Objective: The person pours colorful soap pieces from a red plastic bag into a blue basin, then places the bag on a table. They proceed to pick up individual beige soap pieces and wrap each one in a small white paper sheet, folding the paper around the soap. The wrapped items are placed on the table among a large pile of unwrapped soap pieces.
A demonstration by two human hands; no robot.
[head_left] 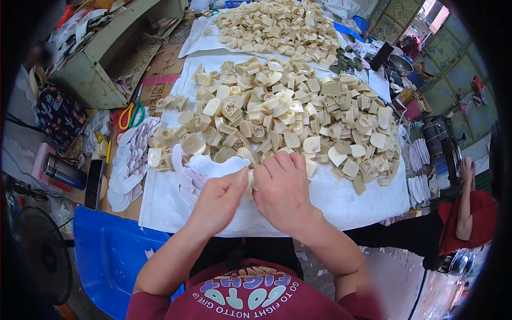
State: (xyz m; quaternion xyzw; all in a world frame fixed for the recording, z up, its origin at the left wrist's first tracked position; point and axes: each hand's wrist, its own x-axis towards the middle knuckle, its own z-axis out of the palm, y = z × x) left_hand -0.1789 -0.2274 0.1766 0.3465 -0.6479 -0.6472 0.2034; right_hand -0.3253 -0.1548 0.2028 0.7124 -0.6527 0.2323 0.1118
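Note:
My left hand [217, 198] and my right hand [282, 189] meet over the white cloth [341, 205] at the table's near edge. Together they pinch one small beige moulded piece [250, 178], mostly hidden by the fingers. Just beyond the hands lies a big heap of similar beige moulded pieces [288, 114], blocky with shaped recesses. A curved row of thin white flat pieces [200, 168] sits to the left of my left hand, touching the heap.
A second heap of beige pieces [272, 24] lies farther back. White flat pieces [128, 165], yellow-green scissors [130, 113], a metal flask [64, 172] and a dark phone [94, 184] sit at left. A blue chair [106, 256] is lower left; another person in red [469, 213] is at right.

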